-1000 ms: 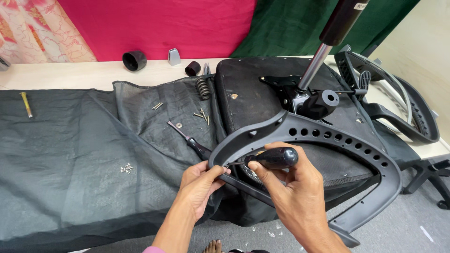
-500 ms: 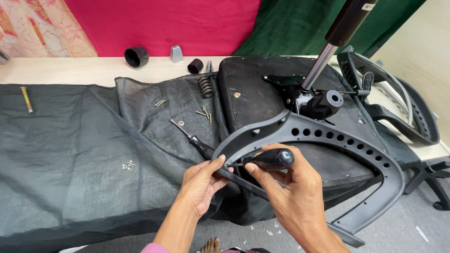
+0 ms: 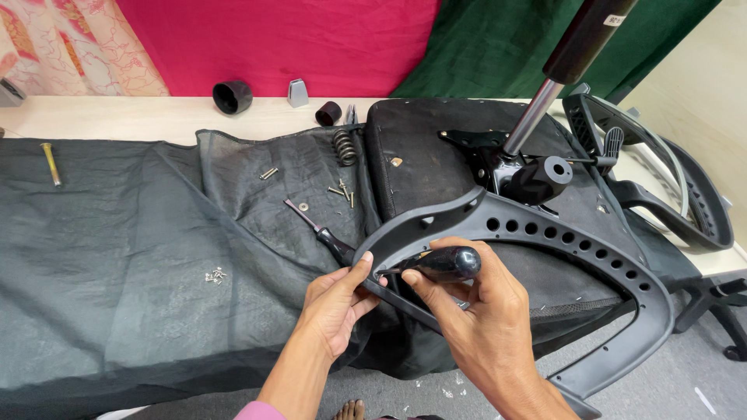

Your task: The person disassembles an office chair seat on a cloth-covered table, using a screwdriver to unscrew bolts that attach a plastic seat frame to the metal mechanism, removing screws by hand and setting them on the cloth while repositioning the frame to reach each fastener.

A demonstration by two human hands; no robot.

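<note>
My left hand (image 3: 336, 303) steadies the near end of a black plastic chair frame (image 3: 545, 237) with a row of round holes. My right hand (image 3: 475, 311) grips the black handle of a screwdriver (image 3: 442, 264), whose tip points left into the frame beside my left thumb. The frame lies over the upturned black seat base (image 3: 436, 155), where a metal gas cylinder (image 3: 537, 117) stands up from the mechanism. A second screwdriver (image 3: 319, 229) lies on the dark mesh just left of the frame.
A dark cloth (image 3: 117, 257) covers the table. On it lie loose screws (image 3: 215, 274), a coil spring (image 3: 344, 145), a long bolt (image 3: 51, 163) and small fasteners (image 3: 342, 190). Black caps (image 3: 232, 96) sit by the wall. Armrests (image 3: 669, 179) lie at right.
My hands and the screwdriver stay at the same spot on the frame. The view has shifted slightly; nothing else moved.
</note>
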